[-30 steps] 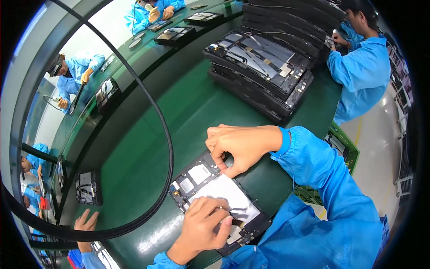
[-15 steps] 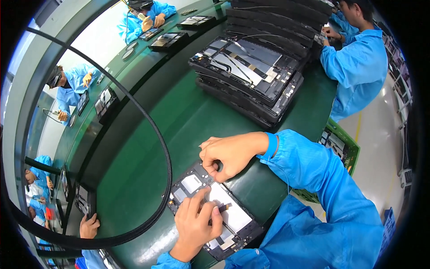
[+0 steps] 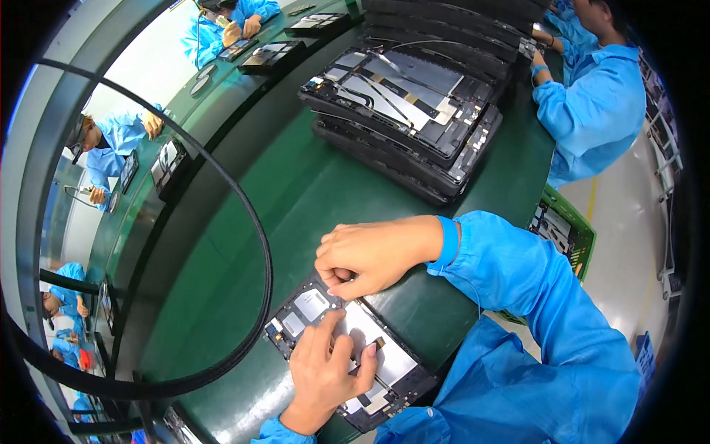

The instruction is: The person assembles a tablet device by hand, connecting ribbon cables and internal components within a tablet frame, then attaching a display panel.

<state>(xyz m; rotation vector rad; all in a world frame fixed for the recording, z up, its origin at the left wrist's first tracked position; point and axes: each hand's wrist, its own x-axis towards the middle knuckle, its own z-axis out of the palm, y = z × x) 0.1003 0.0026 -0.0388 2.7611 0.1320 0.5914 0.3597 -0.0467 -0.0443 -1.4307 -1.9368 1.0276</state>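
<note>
An opened tablet (image 3: 394, 361), with a black frame, silver panels and exposed flat cables, lies at a slant on the green bench in front of me. My left hand (image 3: 329, 370) rests on it with fingers apart, the index fingertip on the inner parts and the thumb beside a small dark flex cable (image 3: 379, 343). At the tablet's far right edge, my right hand (image 3: 379, 255) is closed, fingers curled down and pressed together. Whatever they pinch there is hidden beneath the hand. A blue wristband (image 3: 449, 244) with a thin cord circles my right wrist.
A tall stack of similar opened tablets (image 3: 414, 103) stands beyond my hands. A thick black cable (image 3: 255, 214) loops down on the left. By the bench's right edge, a green crate (image 3: 586, 240) holds more parts. Co-workers in blue sit along the bench, one (image 3: 592, 118) at right.
My right hand has shifted slightly left, its fingers curling tighter. My left thumb has moved a little away from the index finger. Another person's hand at lower left has gone, with the tablet beside it.
</note>
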